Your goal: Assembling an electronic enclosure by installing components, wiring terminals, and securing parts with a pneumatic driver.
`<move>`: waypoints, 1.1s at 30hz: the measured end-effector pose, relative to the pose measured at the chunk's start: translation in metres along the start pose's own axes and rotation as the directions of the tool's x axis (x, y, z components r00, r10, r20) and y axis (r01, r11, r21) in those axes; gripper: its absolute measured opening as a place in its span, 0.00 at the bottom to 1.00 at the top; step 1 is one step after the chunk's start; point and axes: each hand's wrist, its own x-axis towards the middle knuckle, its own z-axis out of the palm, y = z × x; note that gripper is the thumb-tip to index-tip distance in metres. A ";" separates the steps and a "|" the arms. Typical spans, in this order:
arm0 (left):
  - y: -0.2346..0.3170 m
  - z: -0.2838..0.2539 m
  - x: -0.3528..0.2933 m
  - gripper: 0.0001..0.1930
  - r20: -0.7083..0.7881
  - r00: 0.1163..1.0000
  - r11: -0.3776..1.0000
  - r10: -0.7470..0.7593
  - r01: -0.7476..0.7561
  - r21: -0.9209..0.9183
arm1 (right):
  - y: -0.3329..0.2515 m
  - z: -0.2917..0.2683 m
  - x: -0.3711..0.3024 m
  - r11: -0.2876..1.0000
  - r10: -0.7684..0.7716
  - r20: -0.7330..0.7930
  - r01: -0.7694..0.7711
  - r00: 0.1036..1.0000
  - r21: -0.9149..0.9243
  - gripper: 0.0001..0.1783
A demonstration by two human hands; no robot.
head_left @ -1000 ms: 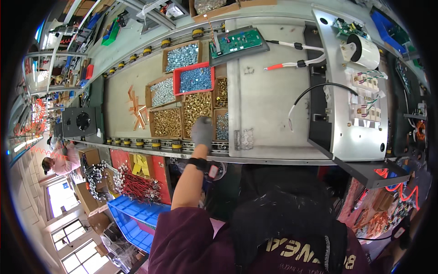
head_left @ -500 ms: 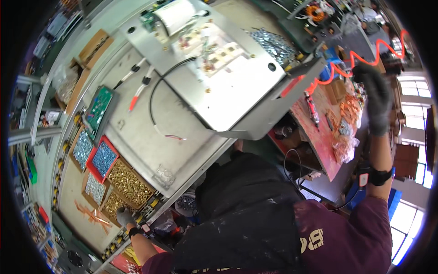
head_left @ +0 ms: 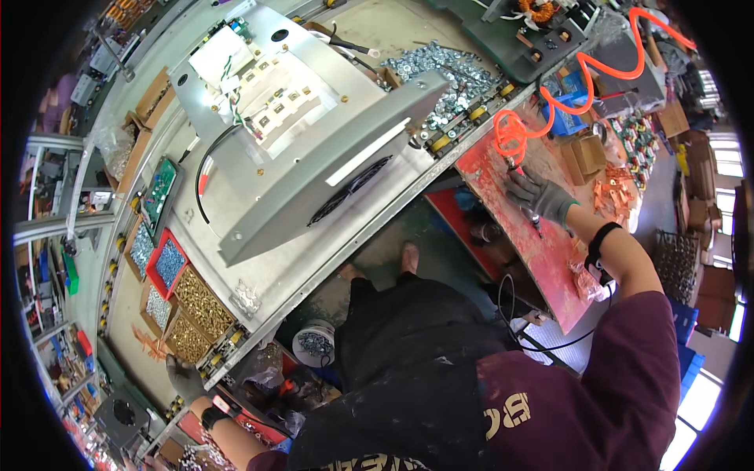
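My right hand (head_left: pixel 542 196), in a grey glove, is closed around a slim red and silver air screwdriver (head_left: pixel 535 221) over the red bench. A coiled orange hose (head_left: pixel 514 135) runs up from the tool. My left hand (head_left: pixel 186 380), also gloved, is beside the cardboard box of small brass screws (head_left: pixel 187 339), close to some copper strips (head_left: pixel 149 343). Its fingers are drawn together, and what they hold, if anything, is too small to tell. On the worktable, a grey metal chassis (head_left: pixel 338 184) with a round vent stands tilted along the bare plate, with white terminal blocks (head_left: pixel 287 118) inside.
A red bin of bluish screws (head_left: pixel 168 263) adjoins a larger box of brass fasteners (head_left: pixel 204 302). A green circuit board (head_left: pixel 162 188) stands left of the chassis. Loose metal hardware (head_left: pixel 444 74) is heaped behind it. A white bucket (head_left: pixel 314 343) stands below the table edge.
My right hand has come down from the upper right onto the screwdriver. My left hand has shifted left, off the brass screws toward the copper strips. The view has turned, and the chassis appears farther left.
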 end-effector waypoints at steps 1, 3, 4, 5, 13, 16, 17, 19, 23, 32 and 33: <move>0.000 -0.002 -0.015 0.04 0.185 0.983 0.982 -0.001 0.036 -0.188 | 0.001 0.007 0.005 1.000 -0.010 0.011 0.010 1.000 -0.003 0.24; -0.011 0.036 -0.073 0.05 0.393 0.919 0.922 0.015 0.139 -0.361 | 0.002 0.029 0.013 0.994 -0.034 -0.043 0.030 0.998 -0.103 0.19; -0.017 0.061 -0.109 0.06 0.579 0.813 0.831 0.064 0.278 -0.482 | 0.006 0.031 0.017 0.994 -0.036 -0.060 0.029 0.998 -0.107 0.19; -0.024 0.086 -0.141 0.08 0.584 0.812 0.808 -0.010 0.350 -0.474 | 0.012 0.026 0.023 0.991 -0.100 -0.054 0.094 0.994 -0.096 0.15; -0.097 0.250 -0.307 0.14 0.795 0.410 0.892 -0.447 0.265 0.365 | 0.053 -0.041 0.005 0.999 0.006 -0.376 0.007 0.927 0.033 0.09; -0.097 0.325 -0.346 0.16 0.751 0.376 0.751 -0.543 -0.182 0.634 | 0.066 -0.097 0.005 0.983 0.185 -0.592 -0.157 0.784 0.099 0.12; -0.099 0.344 -0.354 0.15 0.799 0.332 0.787 -0.501 -0.209 0.580 | 0.069 -0.112 0.004 0.962 0.271 -0.670 -0.215 0.691 0.168 0.13; -0.106 0.383 -0.366 0.14 0.911 0.225 0.848 -0.345 -0.343 0.405 | 0.070 -0.138 0.006 0.903 0.429 -0.762 -0.235 0.486 0.359 0.19; -0.101 0.439 -0.390 0.15 0.988 0.050 0.875 -0.144 -0.460 0.150 | 0.056 -0.157 0.026 0.469 0.860 -0.496 0.202 0.119 0.860 0.19; -0.096 0.467 -0.388 0.09 0.947 0.318 0.976 0.047 -0.218 0.025 | 0.053 -0.211 -0.032 -0.125 0.992 0.028 0.975 0.122 0.186 0.21; -0.101 0.466 -0.390 0.10 0.974 0.195 0.959 0.114 -0.277 -0.057 | 0.053 -0.190 -0.039 -0.103 0.994 0.062 0.973 0.092 0.205 0.23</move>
